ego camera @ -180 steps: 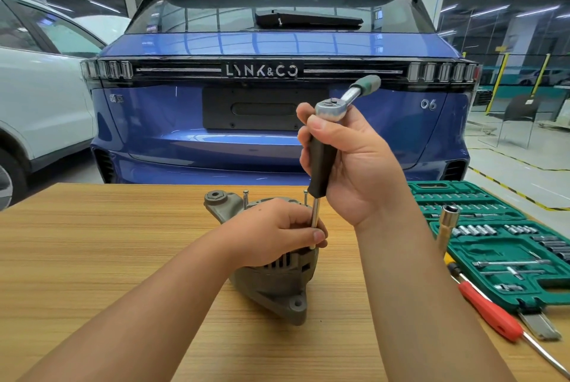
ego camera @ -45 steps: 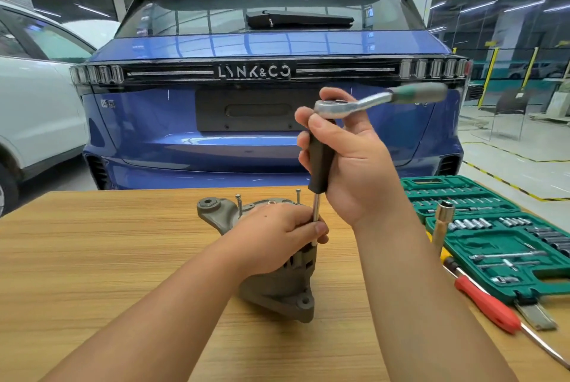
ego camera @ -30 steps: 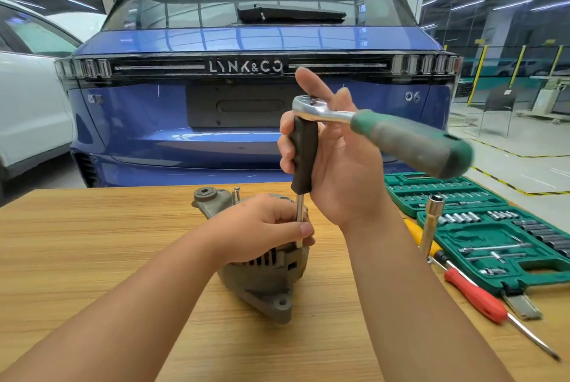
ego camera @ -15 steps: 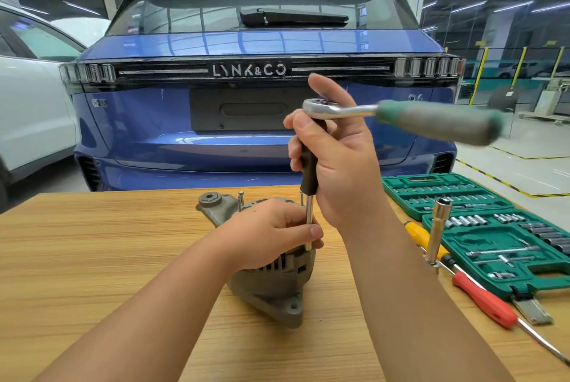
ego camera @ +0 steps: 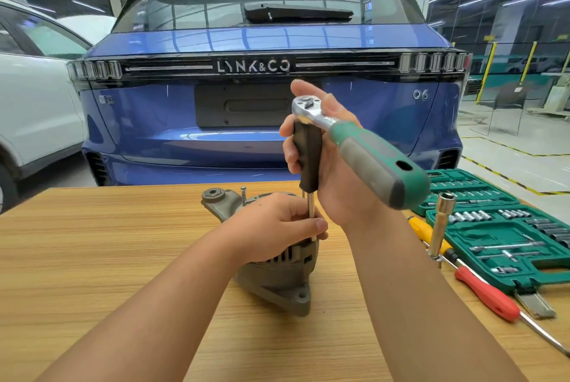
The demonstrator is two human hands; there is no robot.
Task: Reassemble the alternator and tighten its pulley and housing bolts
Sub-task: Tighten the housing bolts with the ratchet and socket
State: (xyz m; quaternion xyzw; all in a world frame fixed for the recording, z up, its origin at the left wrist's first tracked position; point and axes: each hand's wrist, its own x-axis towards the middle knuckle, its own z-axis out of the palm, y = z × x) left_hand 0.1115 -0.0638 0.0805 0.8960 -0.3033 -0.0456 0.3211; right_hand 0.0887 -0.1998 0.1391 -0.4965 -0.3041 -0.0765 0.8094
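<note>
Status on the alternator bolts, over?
Left hand steadies driver shaft on alternator. Right hand grips driver handle, ratchet on top. One bolt standing proud. Nothing blocking.

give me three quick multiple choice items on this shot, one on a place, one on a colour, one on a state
1. Where is the socket set?
A. right of the alternator
B. left of the alternator
C. under the car

2. What colour is the ratchet handle?
A. red
B. green and grey
C. yellow

3. What is the left hand doing?
A. lying flat on the table
B. hanging idle
C. pinching the driver shaft

Answers: 1 A, the case lies open at the table's right side, past the alternator. 2 B, as seen in front of the right hand. 3 C, thumb and fingers close on the shaft.
</note>
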